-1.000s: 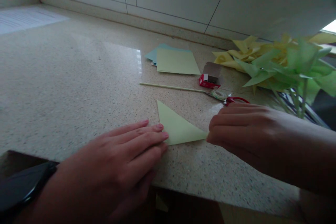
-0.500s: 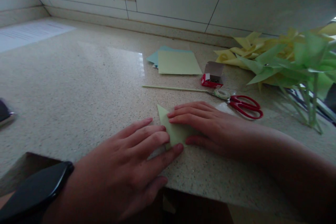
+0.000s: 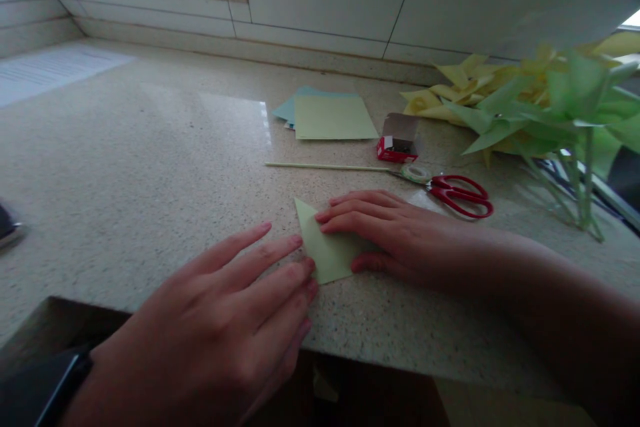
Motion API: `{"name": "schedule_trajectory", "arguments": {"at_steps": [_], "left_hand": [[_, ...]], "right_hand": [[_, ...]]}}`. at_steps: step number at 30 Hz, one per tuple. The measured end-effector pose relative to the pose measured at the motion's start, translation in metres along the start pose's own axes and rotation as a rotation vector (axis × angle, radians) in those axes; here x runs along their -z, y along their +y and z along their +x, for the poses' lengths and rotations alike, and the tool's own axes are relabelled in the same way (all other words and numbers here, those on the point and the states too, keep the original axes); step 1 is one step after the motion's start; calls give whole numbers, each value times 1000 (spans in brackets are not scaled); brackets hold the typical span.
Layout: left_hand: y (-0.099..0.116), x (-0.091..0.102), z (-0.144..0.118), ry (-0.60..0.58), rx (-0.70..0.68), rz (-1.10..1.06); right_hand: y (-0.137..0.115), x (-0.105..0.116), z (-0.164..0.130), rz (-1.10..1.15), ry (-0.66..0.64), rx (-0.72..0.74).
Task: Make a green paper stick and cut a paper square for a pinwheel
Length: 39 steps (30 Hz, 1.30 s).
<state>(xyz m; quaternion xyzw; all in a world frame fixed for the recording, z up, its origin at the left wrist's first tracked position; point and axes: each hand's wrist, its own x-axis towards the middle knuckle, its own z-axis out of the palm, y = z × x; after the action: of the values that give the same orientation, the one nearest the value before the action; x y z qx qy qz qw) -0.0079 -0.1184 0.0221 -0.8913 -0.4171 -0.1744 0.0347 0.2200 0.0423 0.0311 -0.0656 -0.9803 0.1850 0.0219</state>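
A folded pale green sheet of paper (image 3: pixel 325 255) lies flat on the speckled countertop, one pointed corner toward the back. My right hand (image 3: pixel 385 223) rests across its right part, fingers stretched out and pressing it down, so that side is hidden. Along the paper's left edge is my left hand (image 3: pixel 235 300), its fingers extended and the tips touching or just beside the edge. Beyond my hands lies a thin pale green stick (image 3: pixel 325 167), its right end near the tips of the red-handled scissors (image 3: pixel 460 196).
Square sheets of yellow and blue paper (image 3: pixel 335 117) are stacked behind. Near them stand an open small red box (image 3: pixel 397 149) and a roll of tape (image 3: pixel 416 173). Yellow and green paper pinwheels (image 3: pixel 530 107) lie at right. A printed sheet (image 3: pixel 55 70) is at far left.
My left hand has drawn back left from the paper's lower corner, uncovering it, its fingers now closer together. My right hand stays on the paper. The view has shifted slightly.
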Motion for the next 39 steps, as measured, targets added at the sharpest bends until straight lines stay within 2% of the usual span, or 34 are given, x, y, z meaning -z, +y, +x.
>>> {"name": "schedule_trajectory", "arguments": {"at_steps": [4, 8, 13, 17, 25, 29, 33, 39], "left_hand": [[4, -6, -5, 111, 44, -19], [10, -14, -5, 70, 43, 6], [18, -21, -7, 4, 71, 61], [26, -28, -12, 49, 89, 85], [34, -32, -6, 47, 54, 168], [30, -29, 0, 69, 60, 98], [26, -28, 2, 41, 52, 49], [25, -24, 1, 2, 34, 30]], "right_hand": [[-7, 2, -2, -138, 33, -57], [-13, -2, -2, -263, 97, -91], [-18, -7, 0, -179, 126, -145], [-25, -11, 3, -70, 207, -264], [-34, -25, 19, -189, 203, -497], [-32, -24, 22, -200, 179, -509], [-26, -21, 19, -164, 167, -567], [-8, -21, 12, -169, 247, -613]]}}
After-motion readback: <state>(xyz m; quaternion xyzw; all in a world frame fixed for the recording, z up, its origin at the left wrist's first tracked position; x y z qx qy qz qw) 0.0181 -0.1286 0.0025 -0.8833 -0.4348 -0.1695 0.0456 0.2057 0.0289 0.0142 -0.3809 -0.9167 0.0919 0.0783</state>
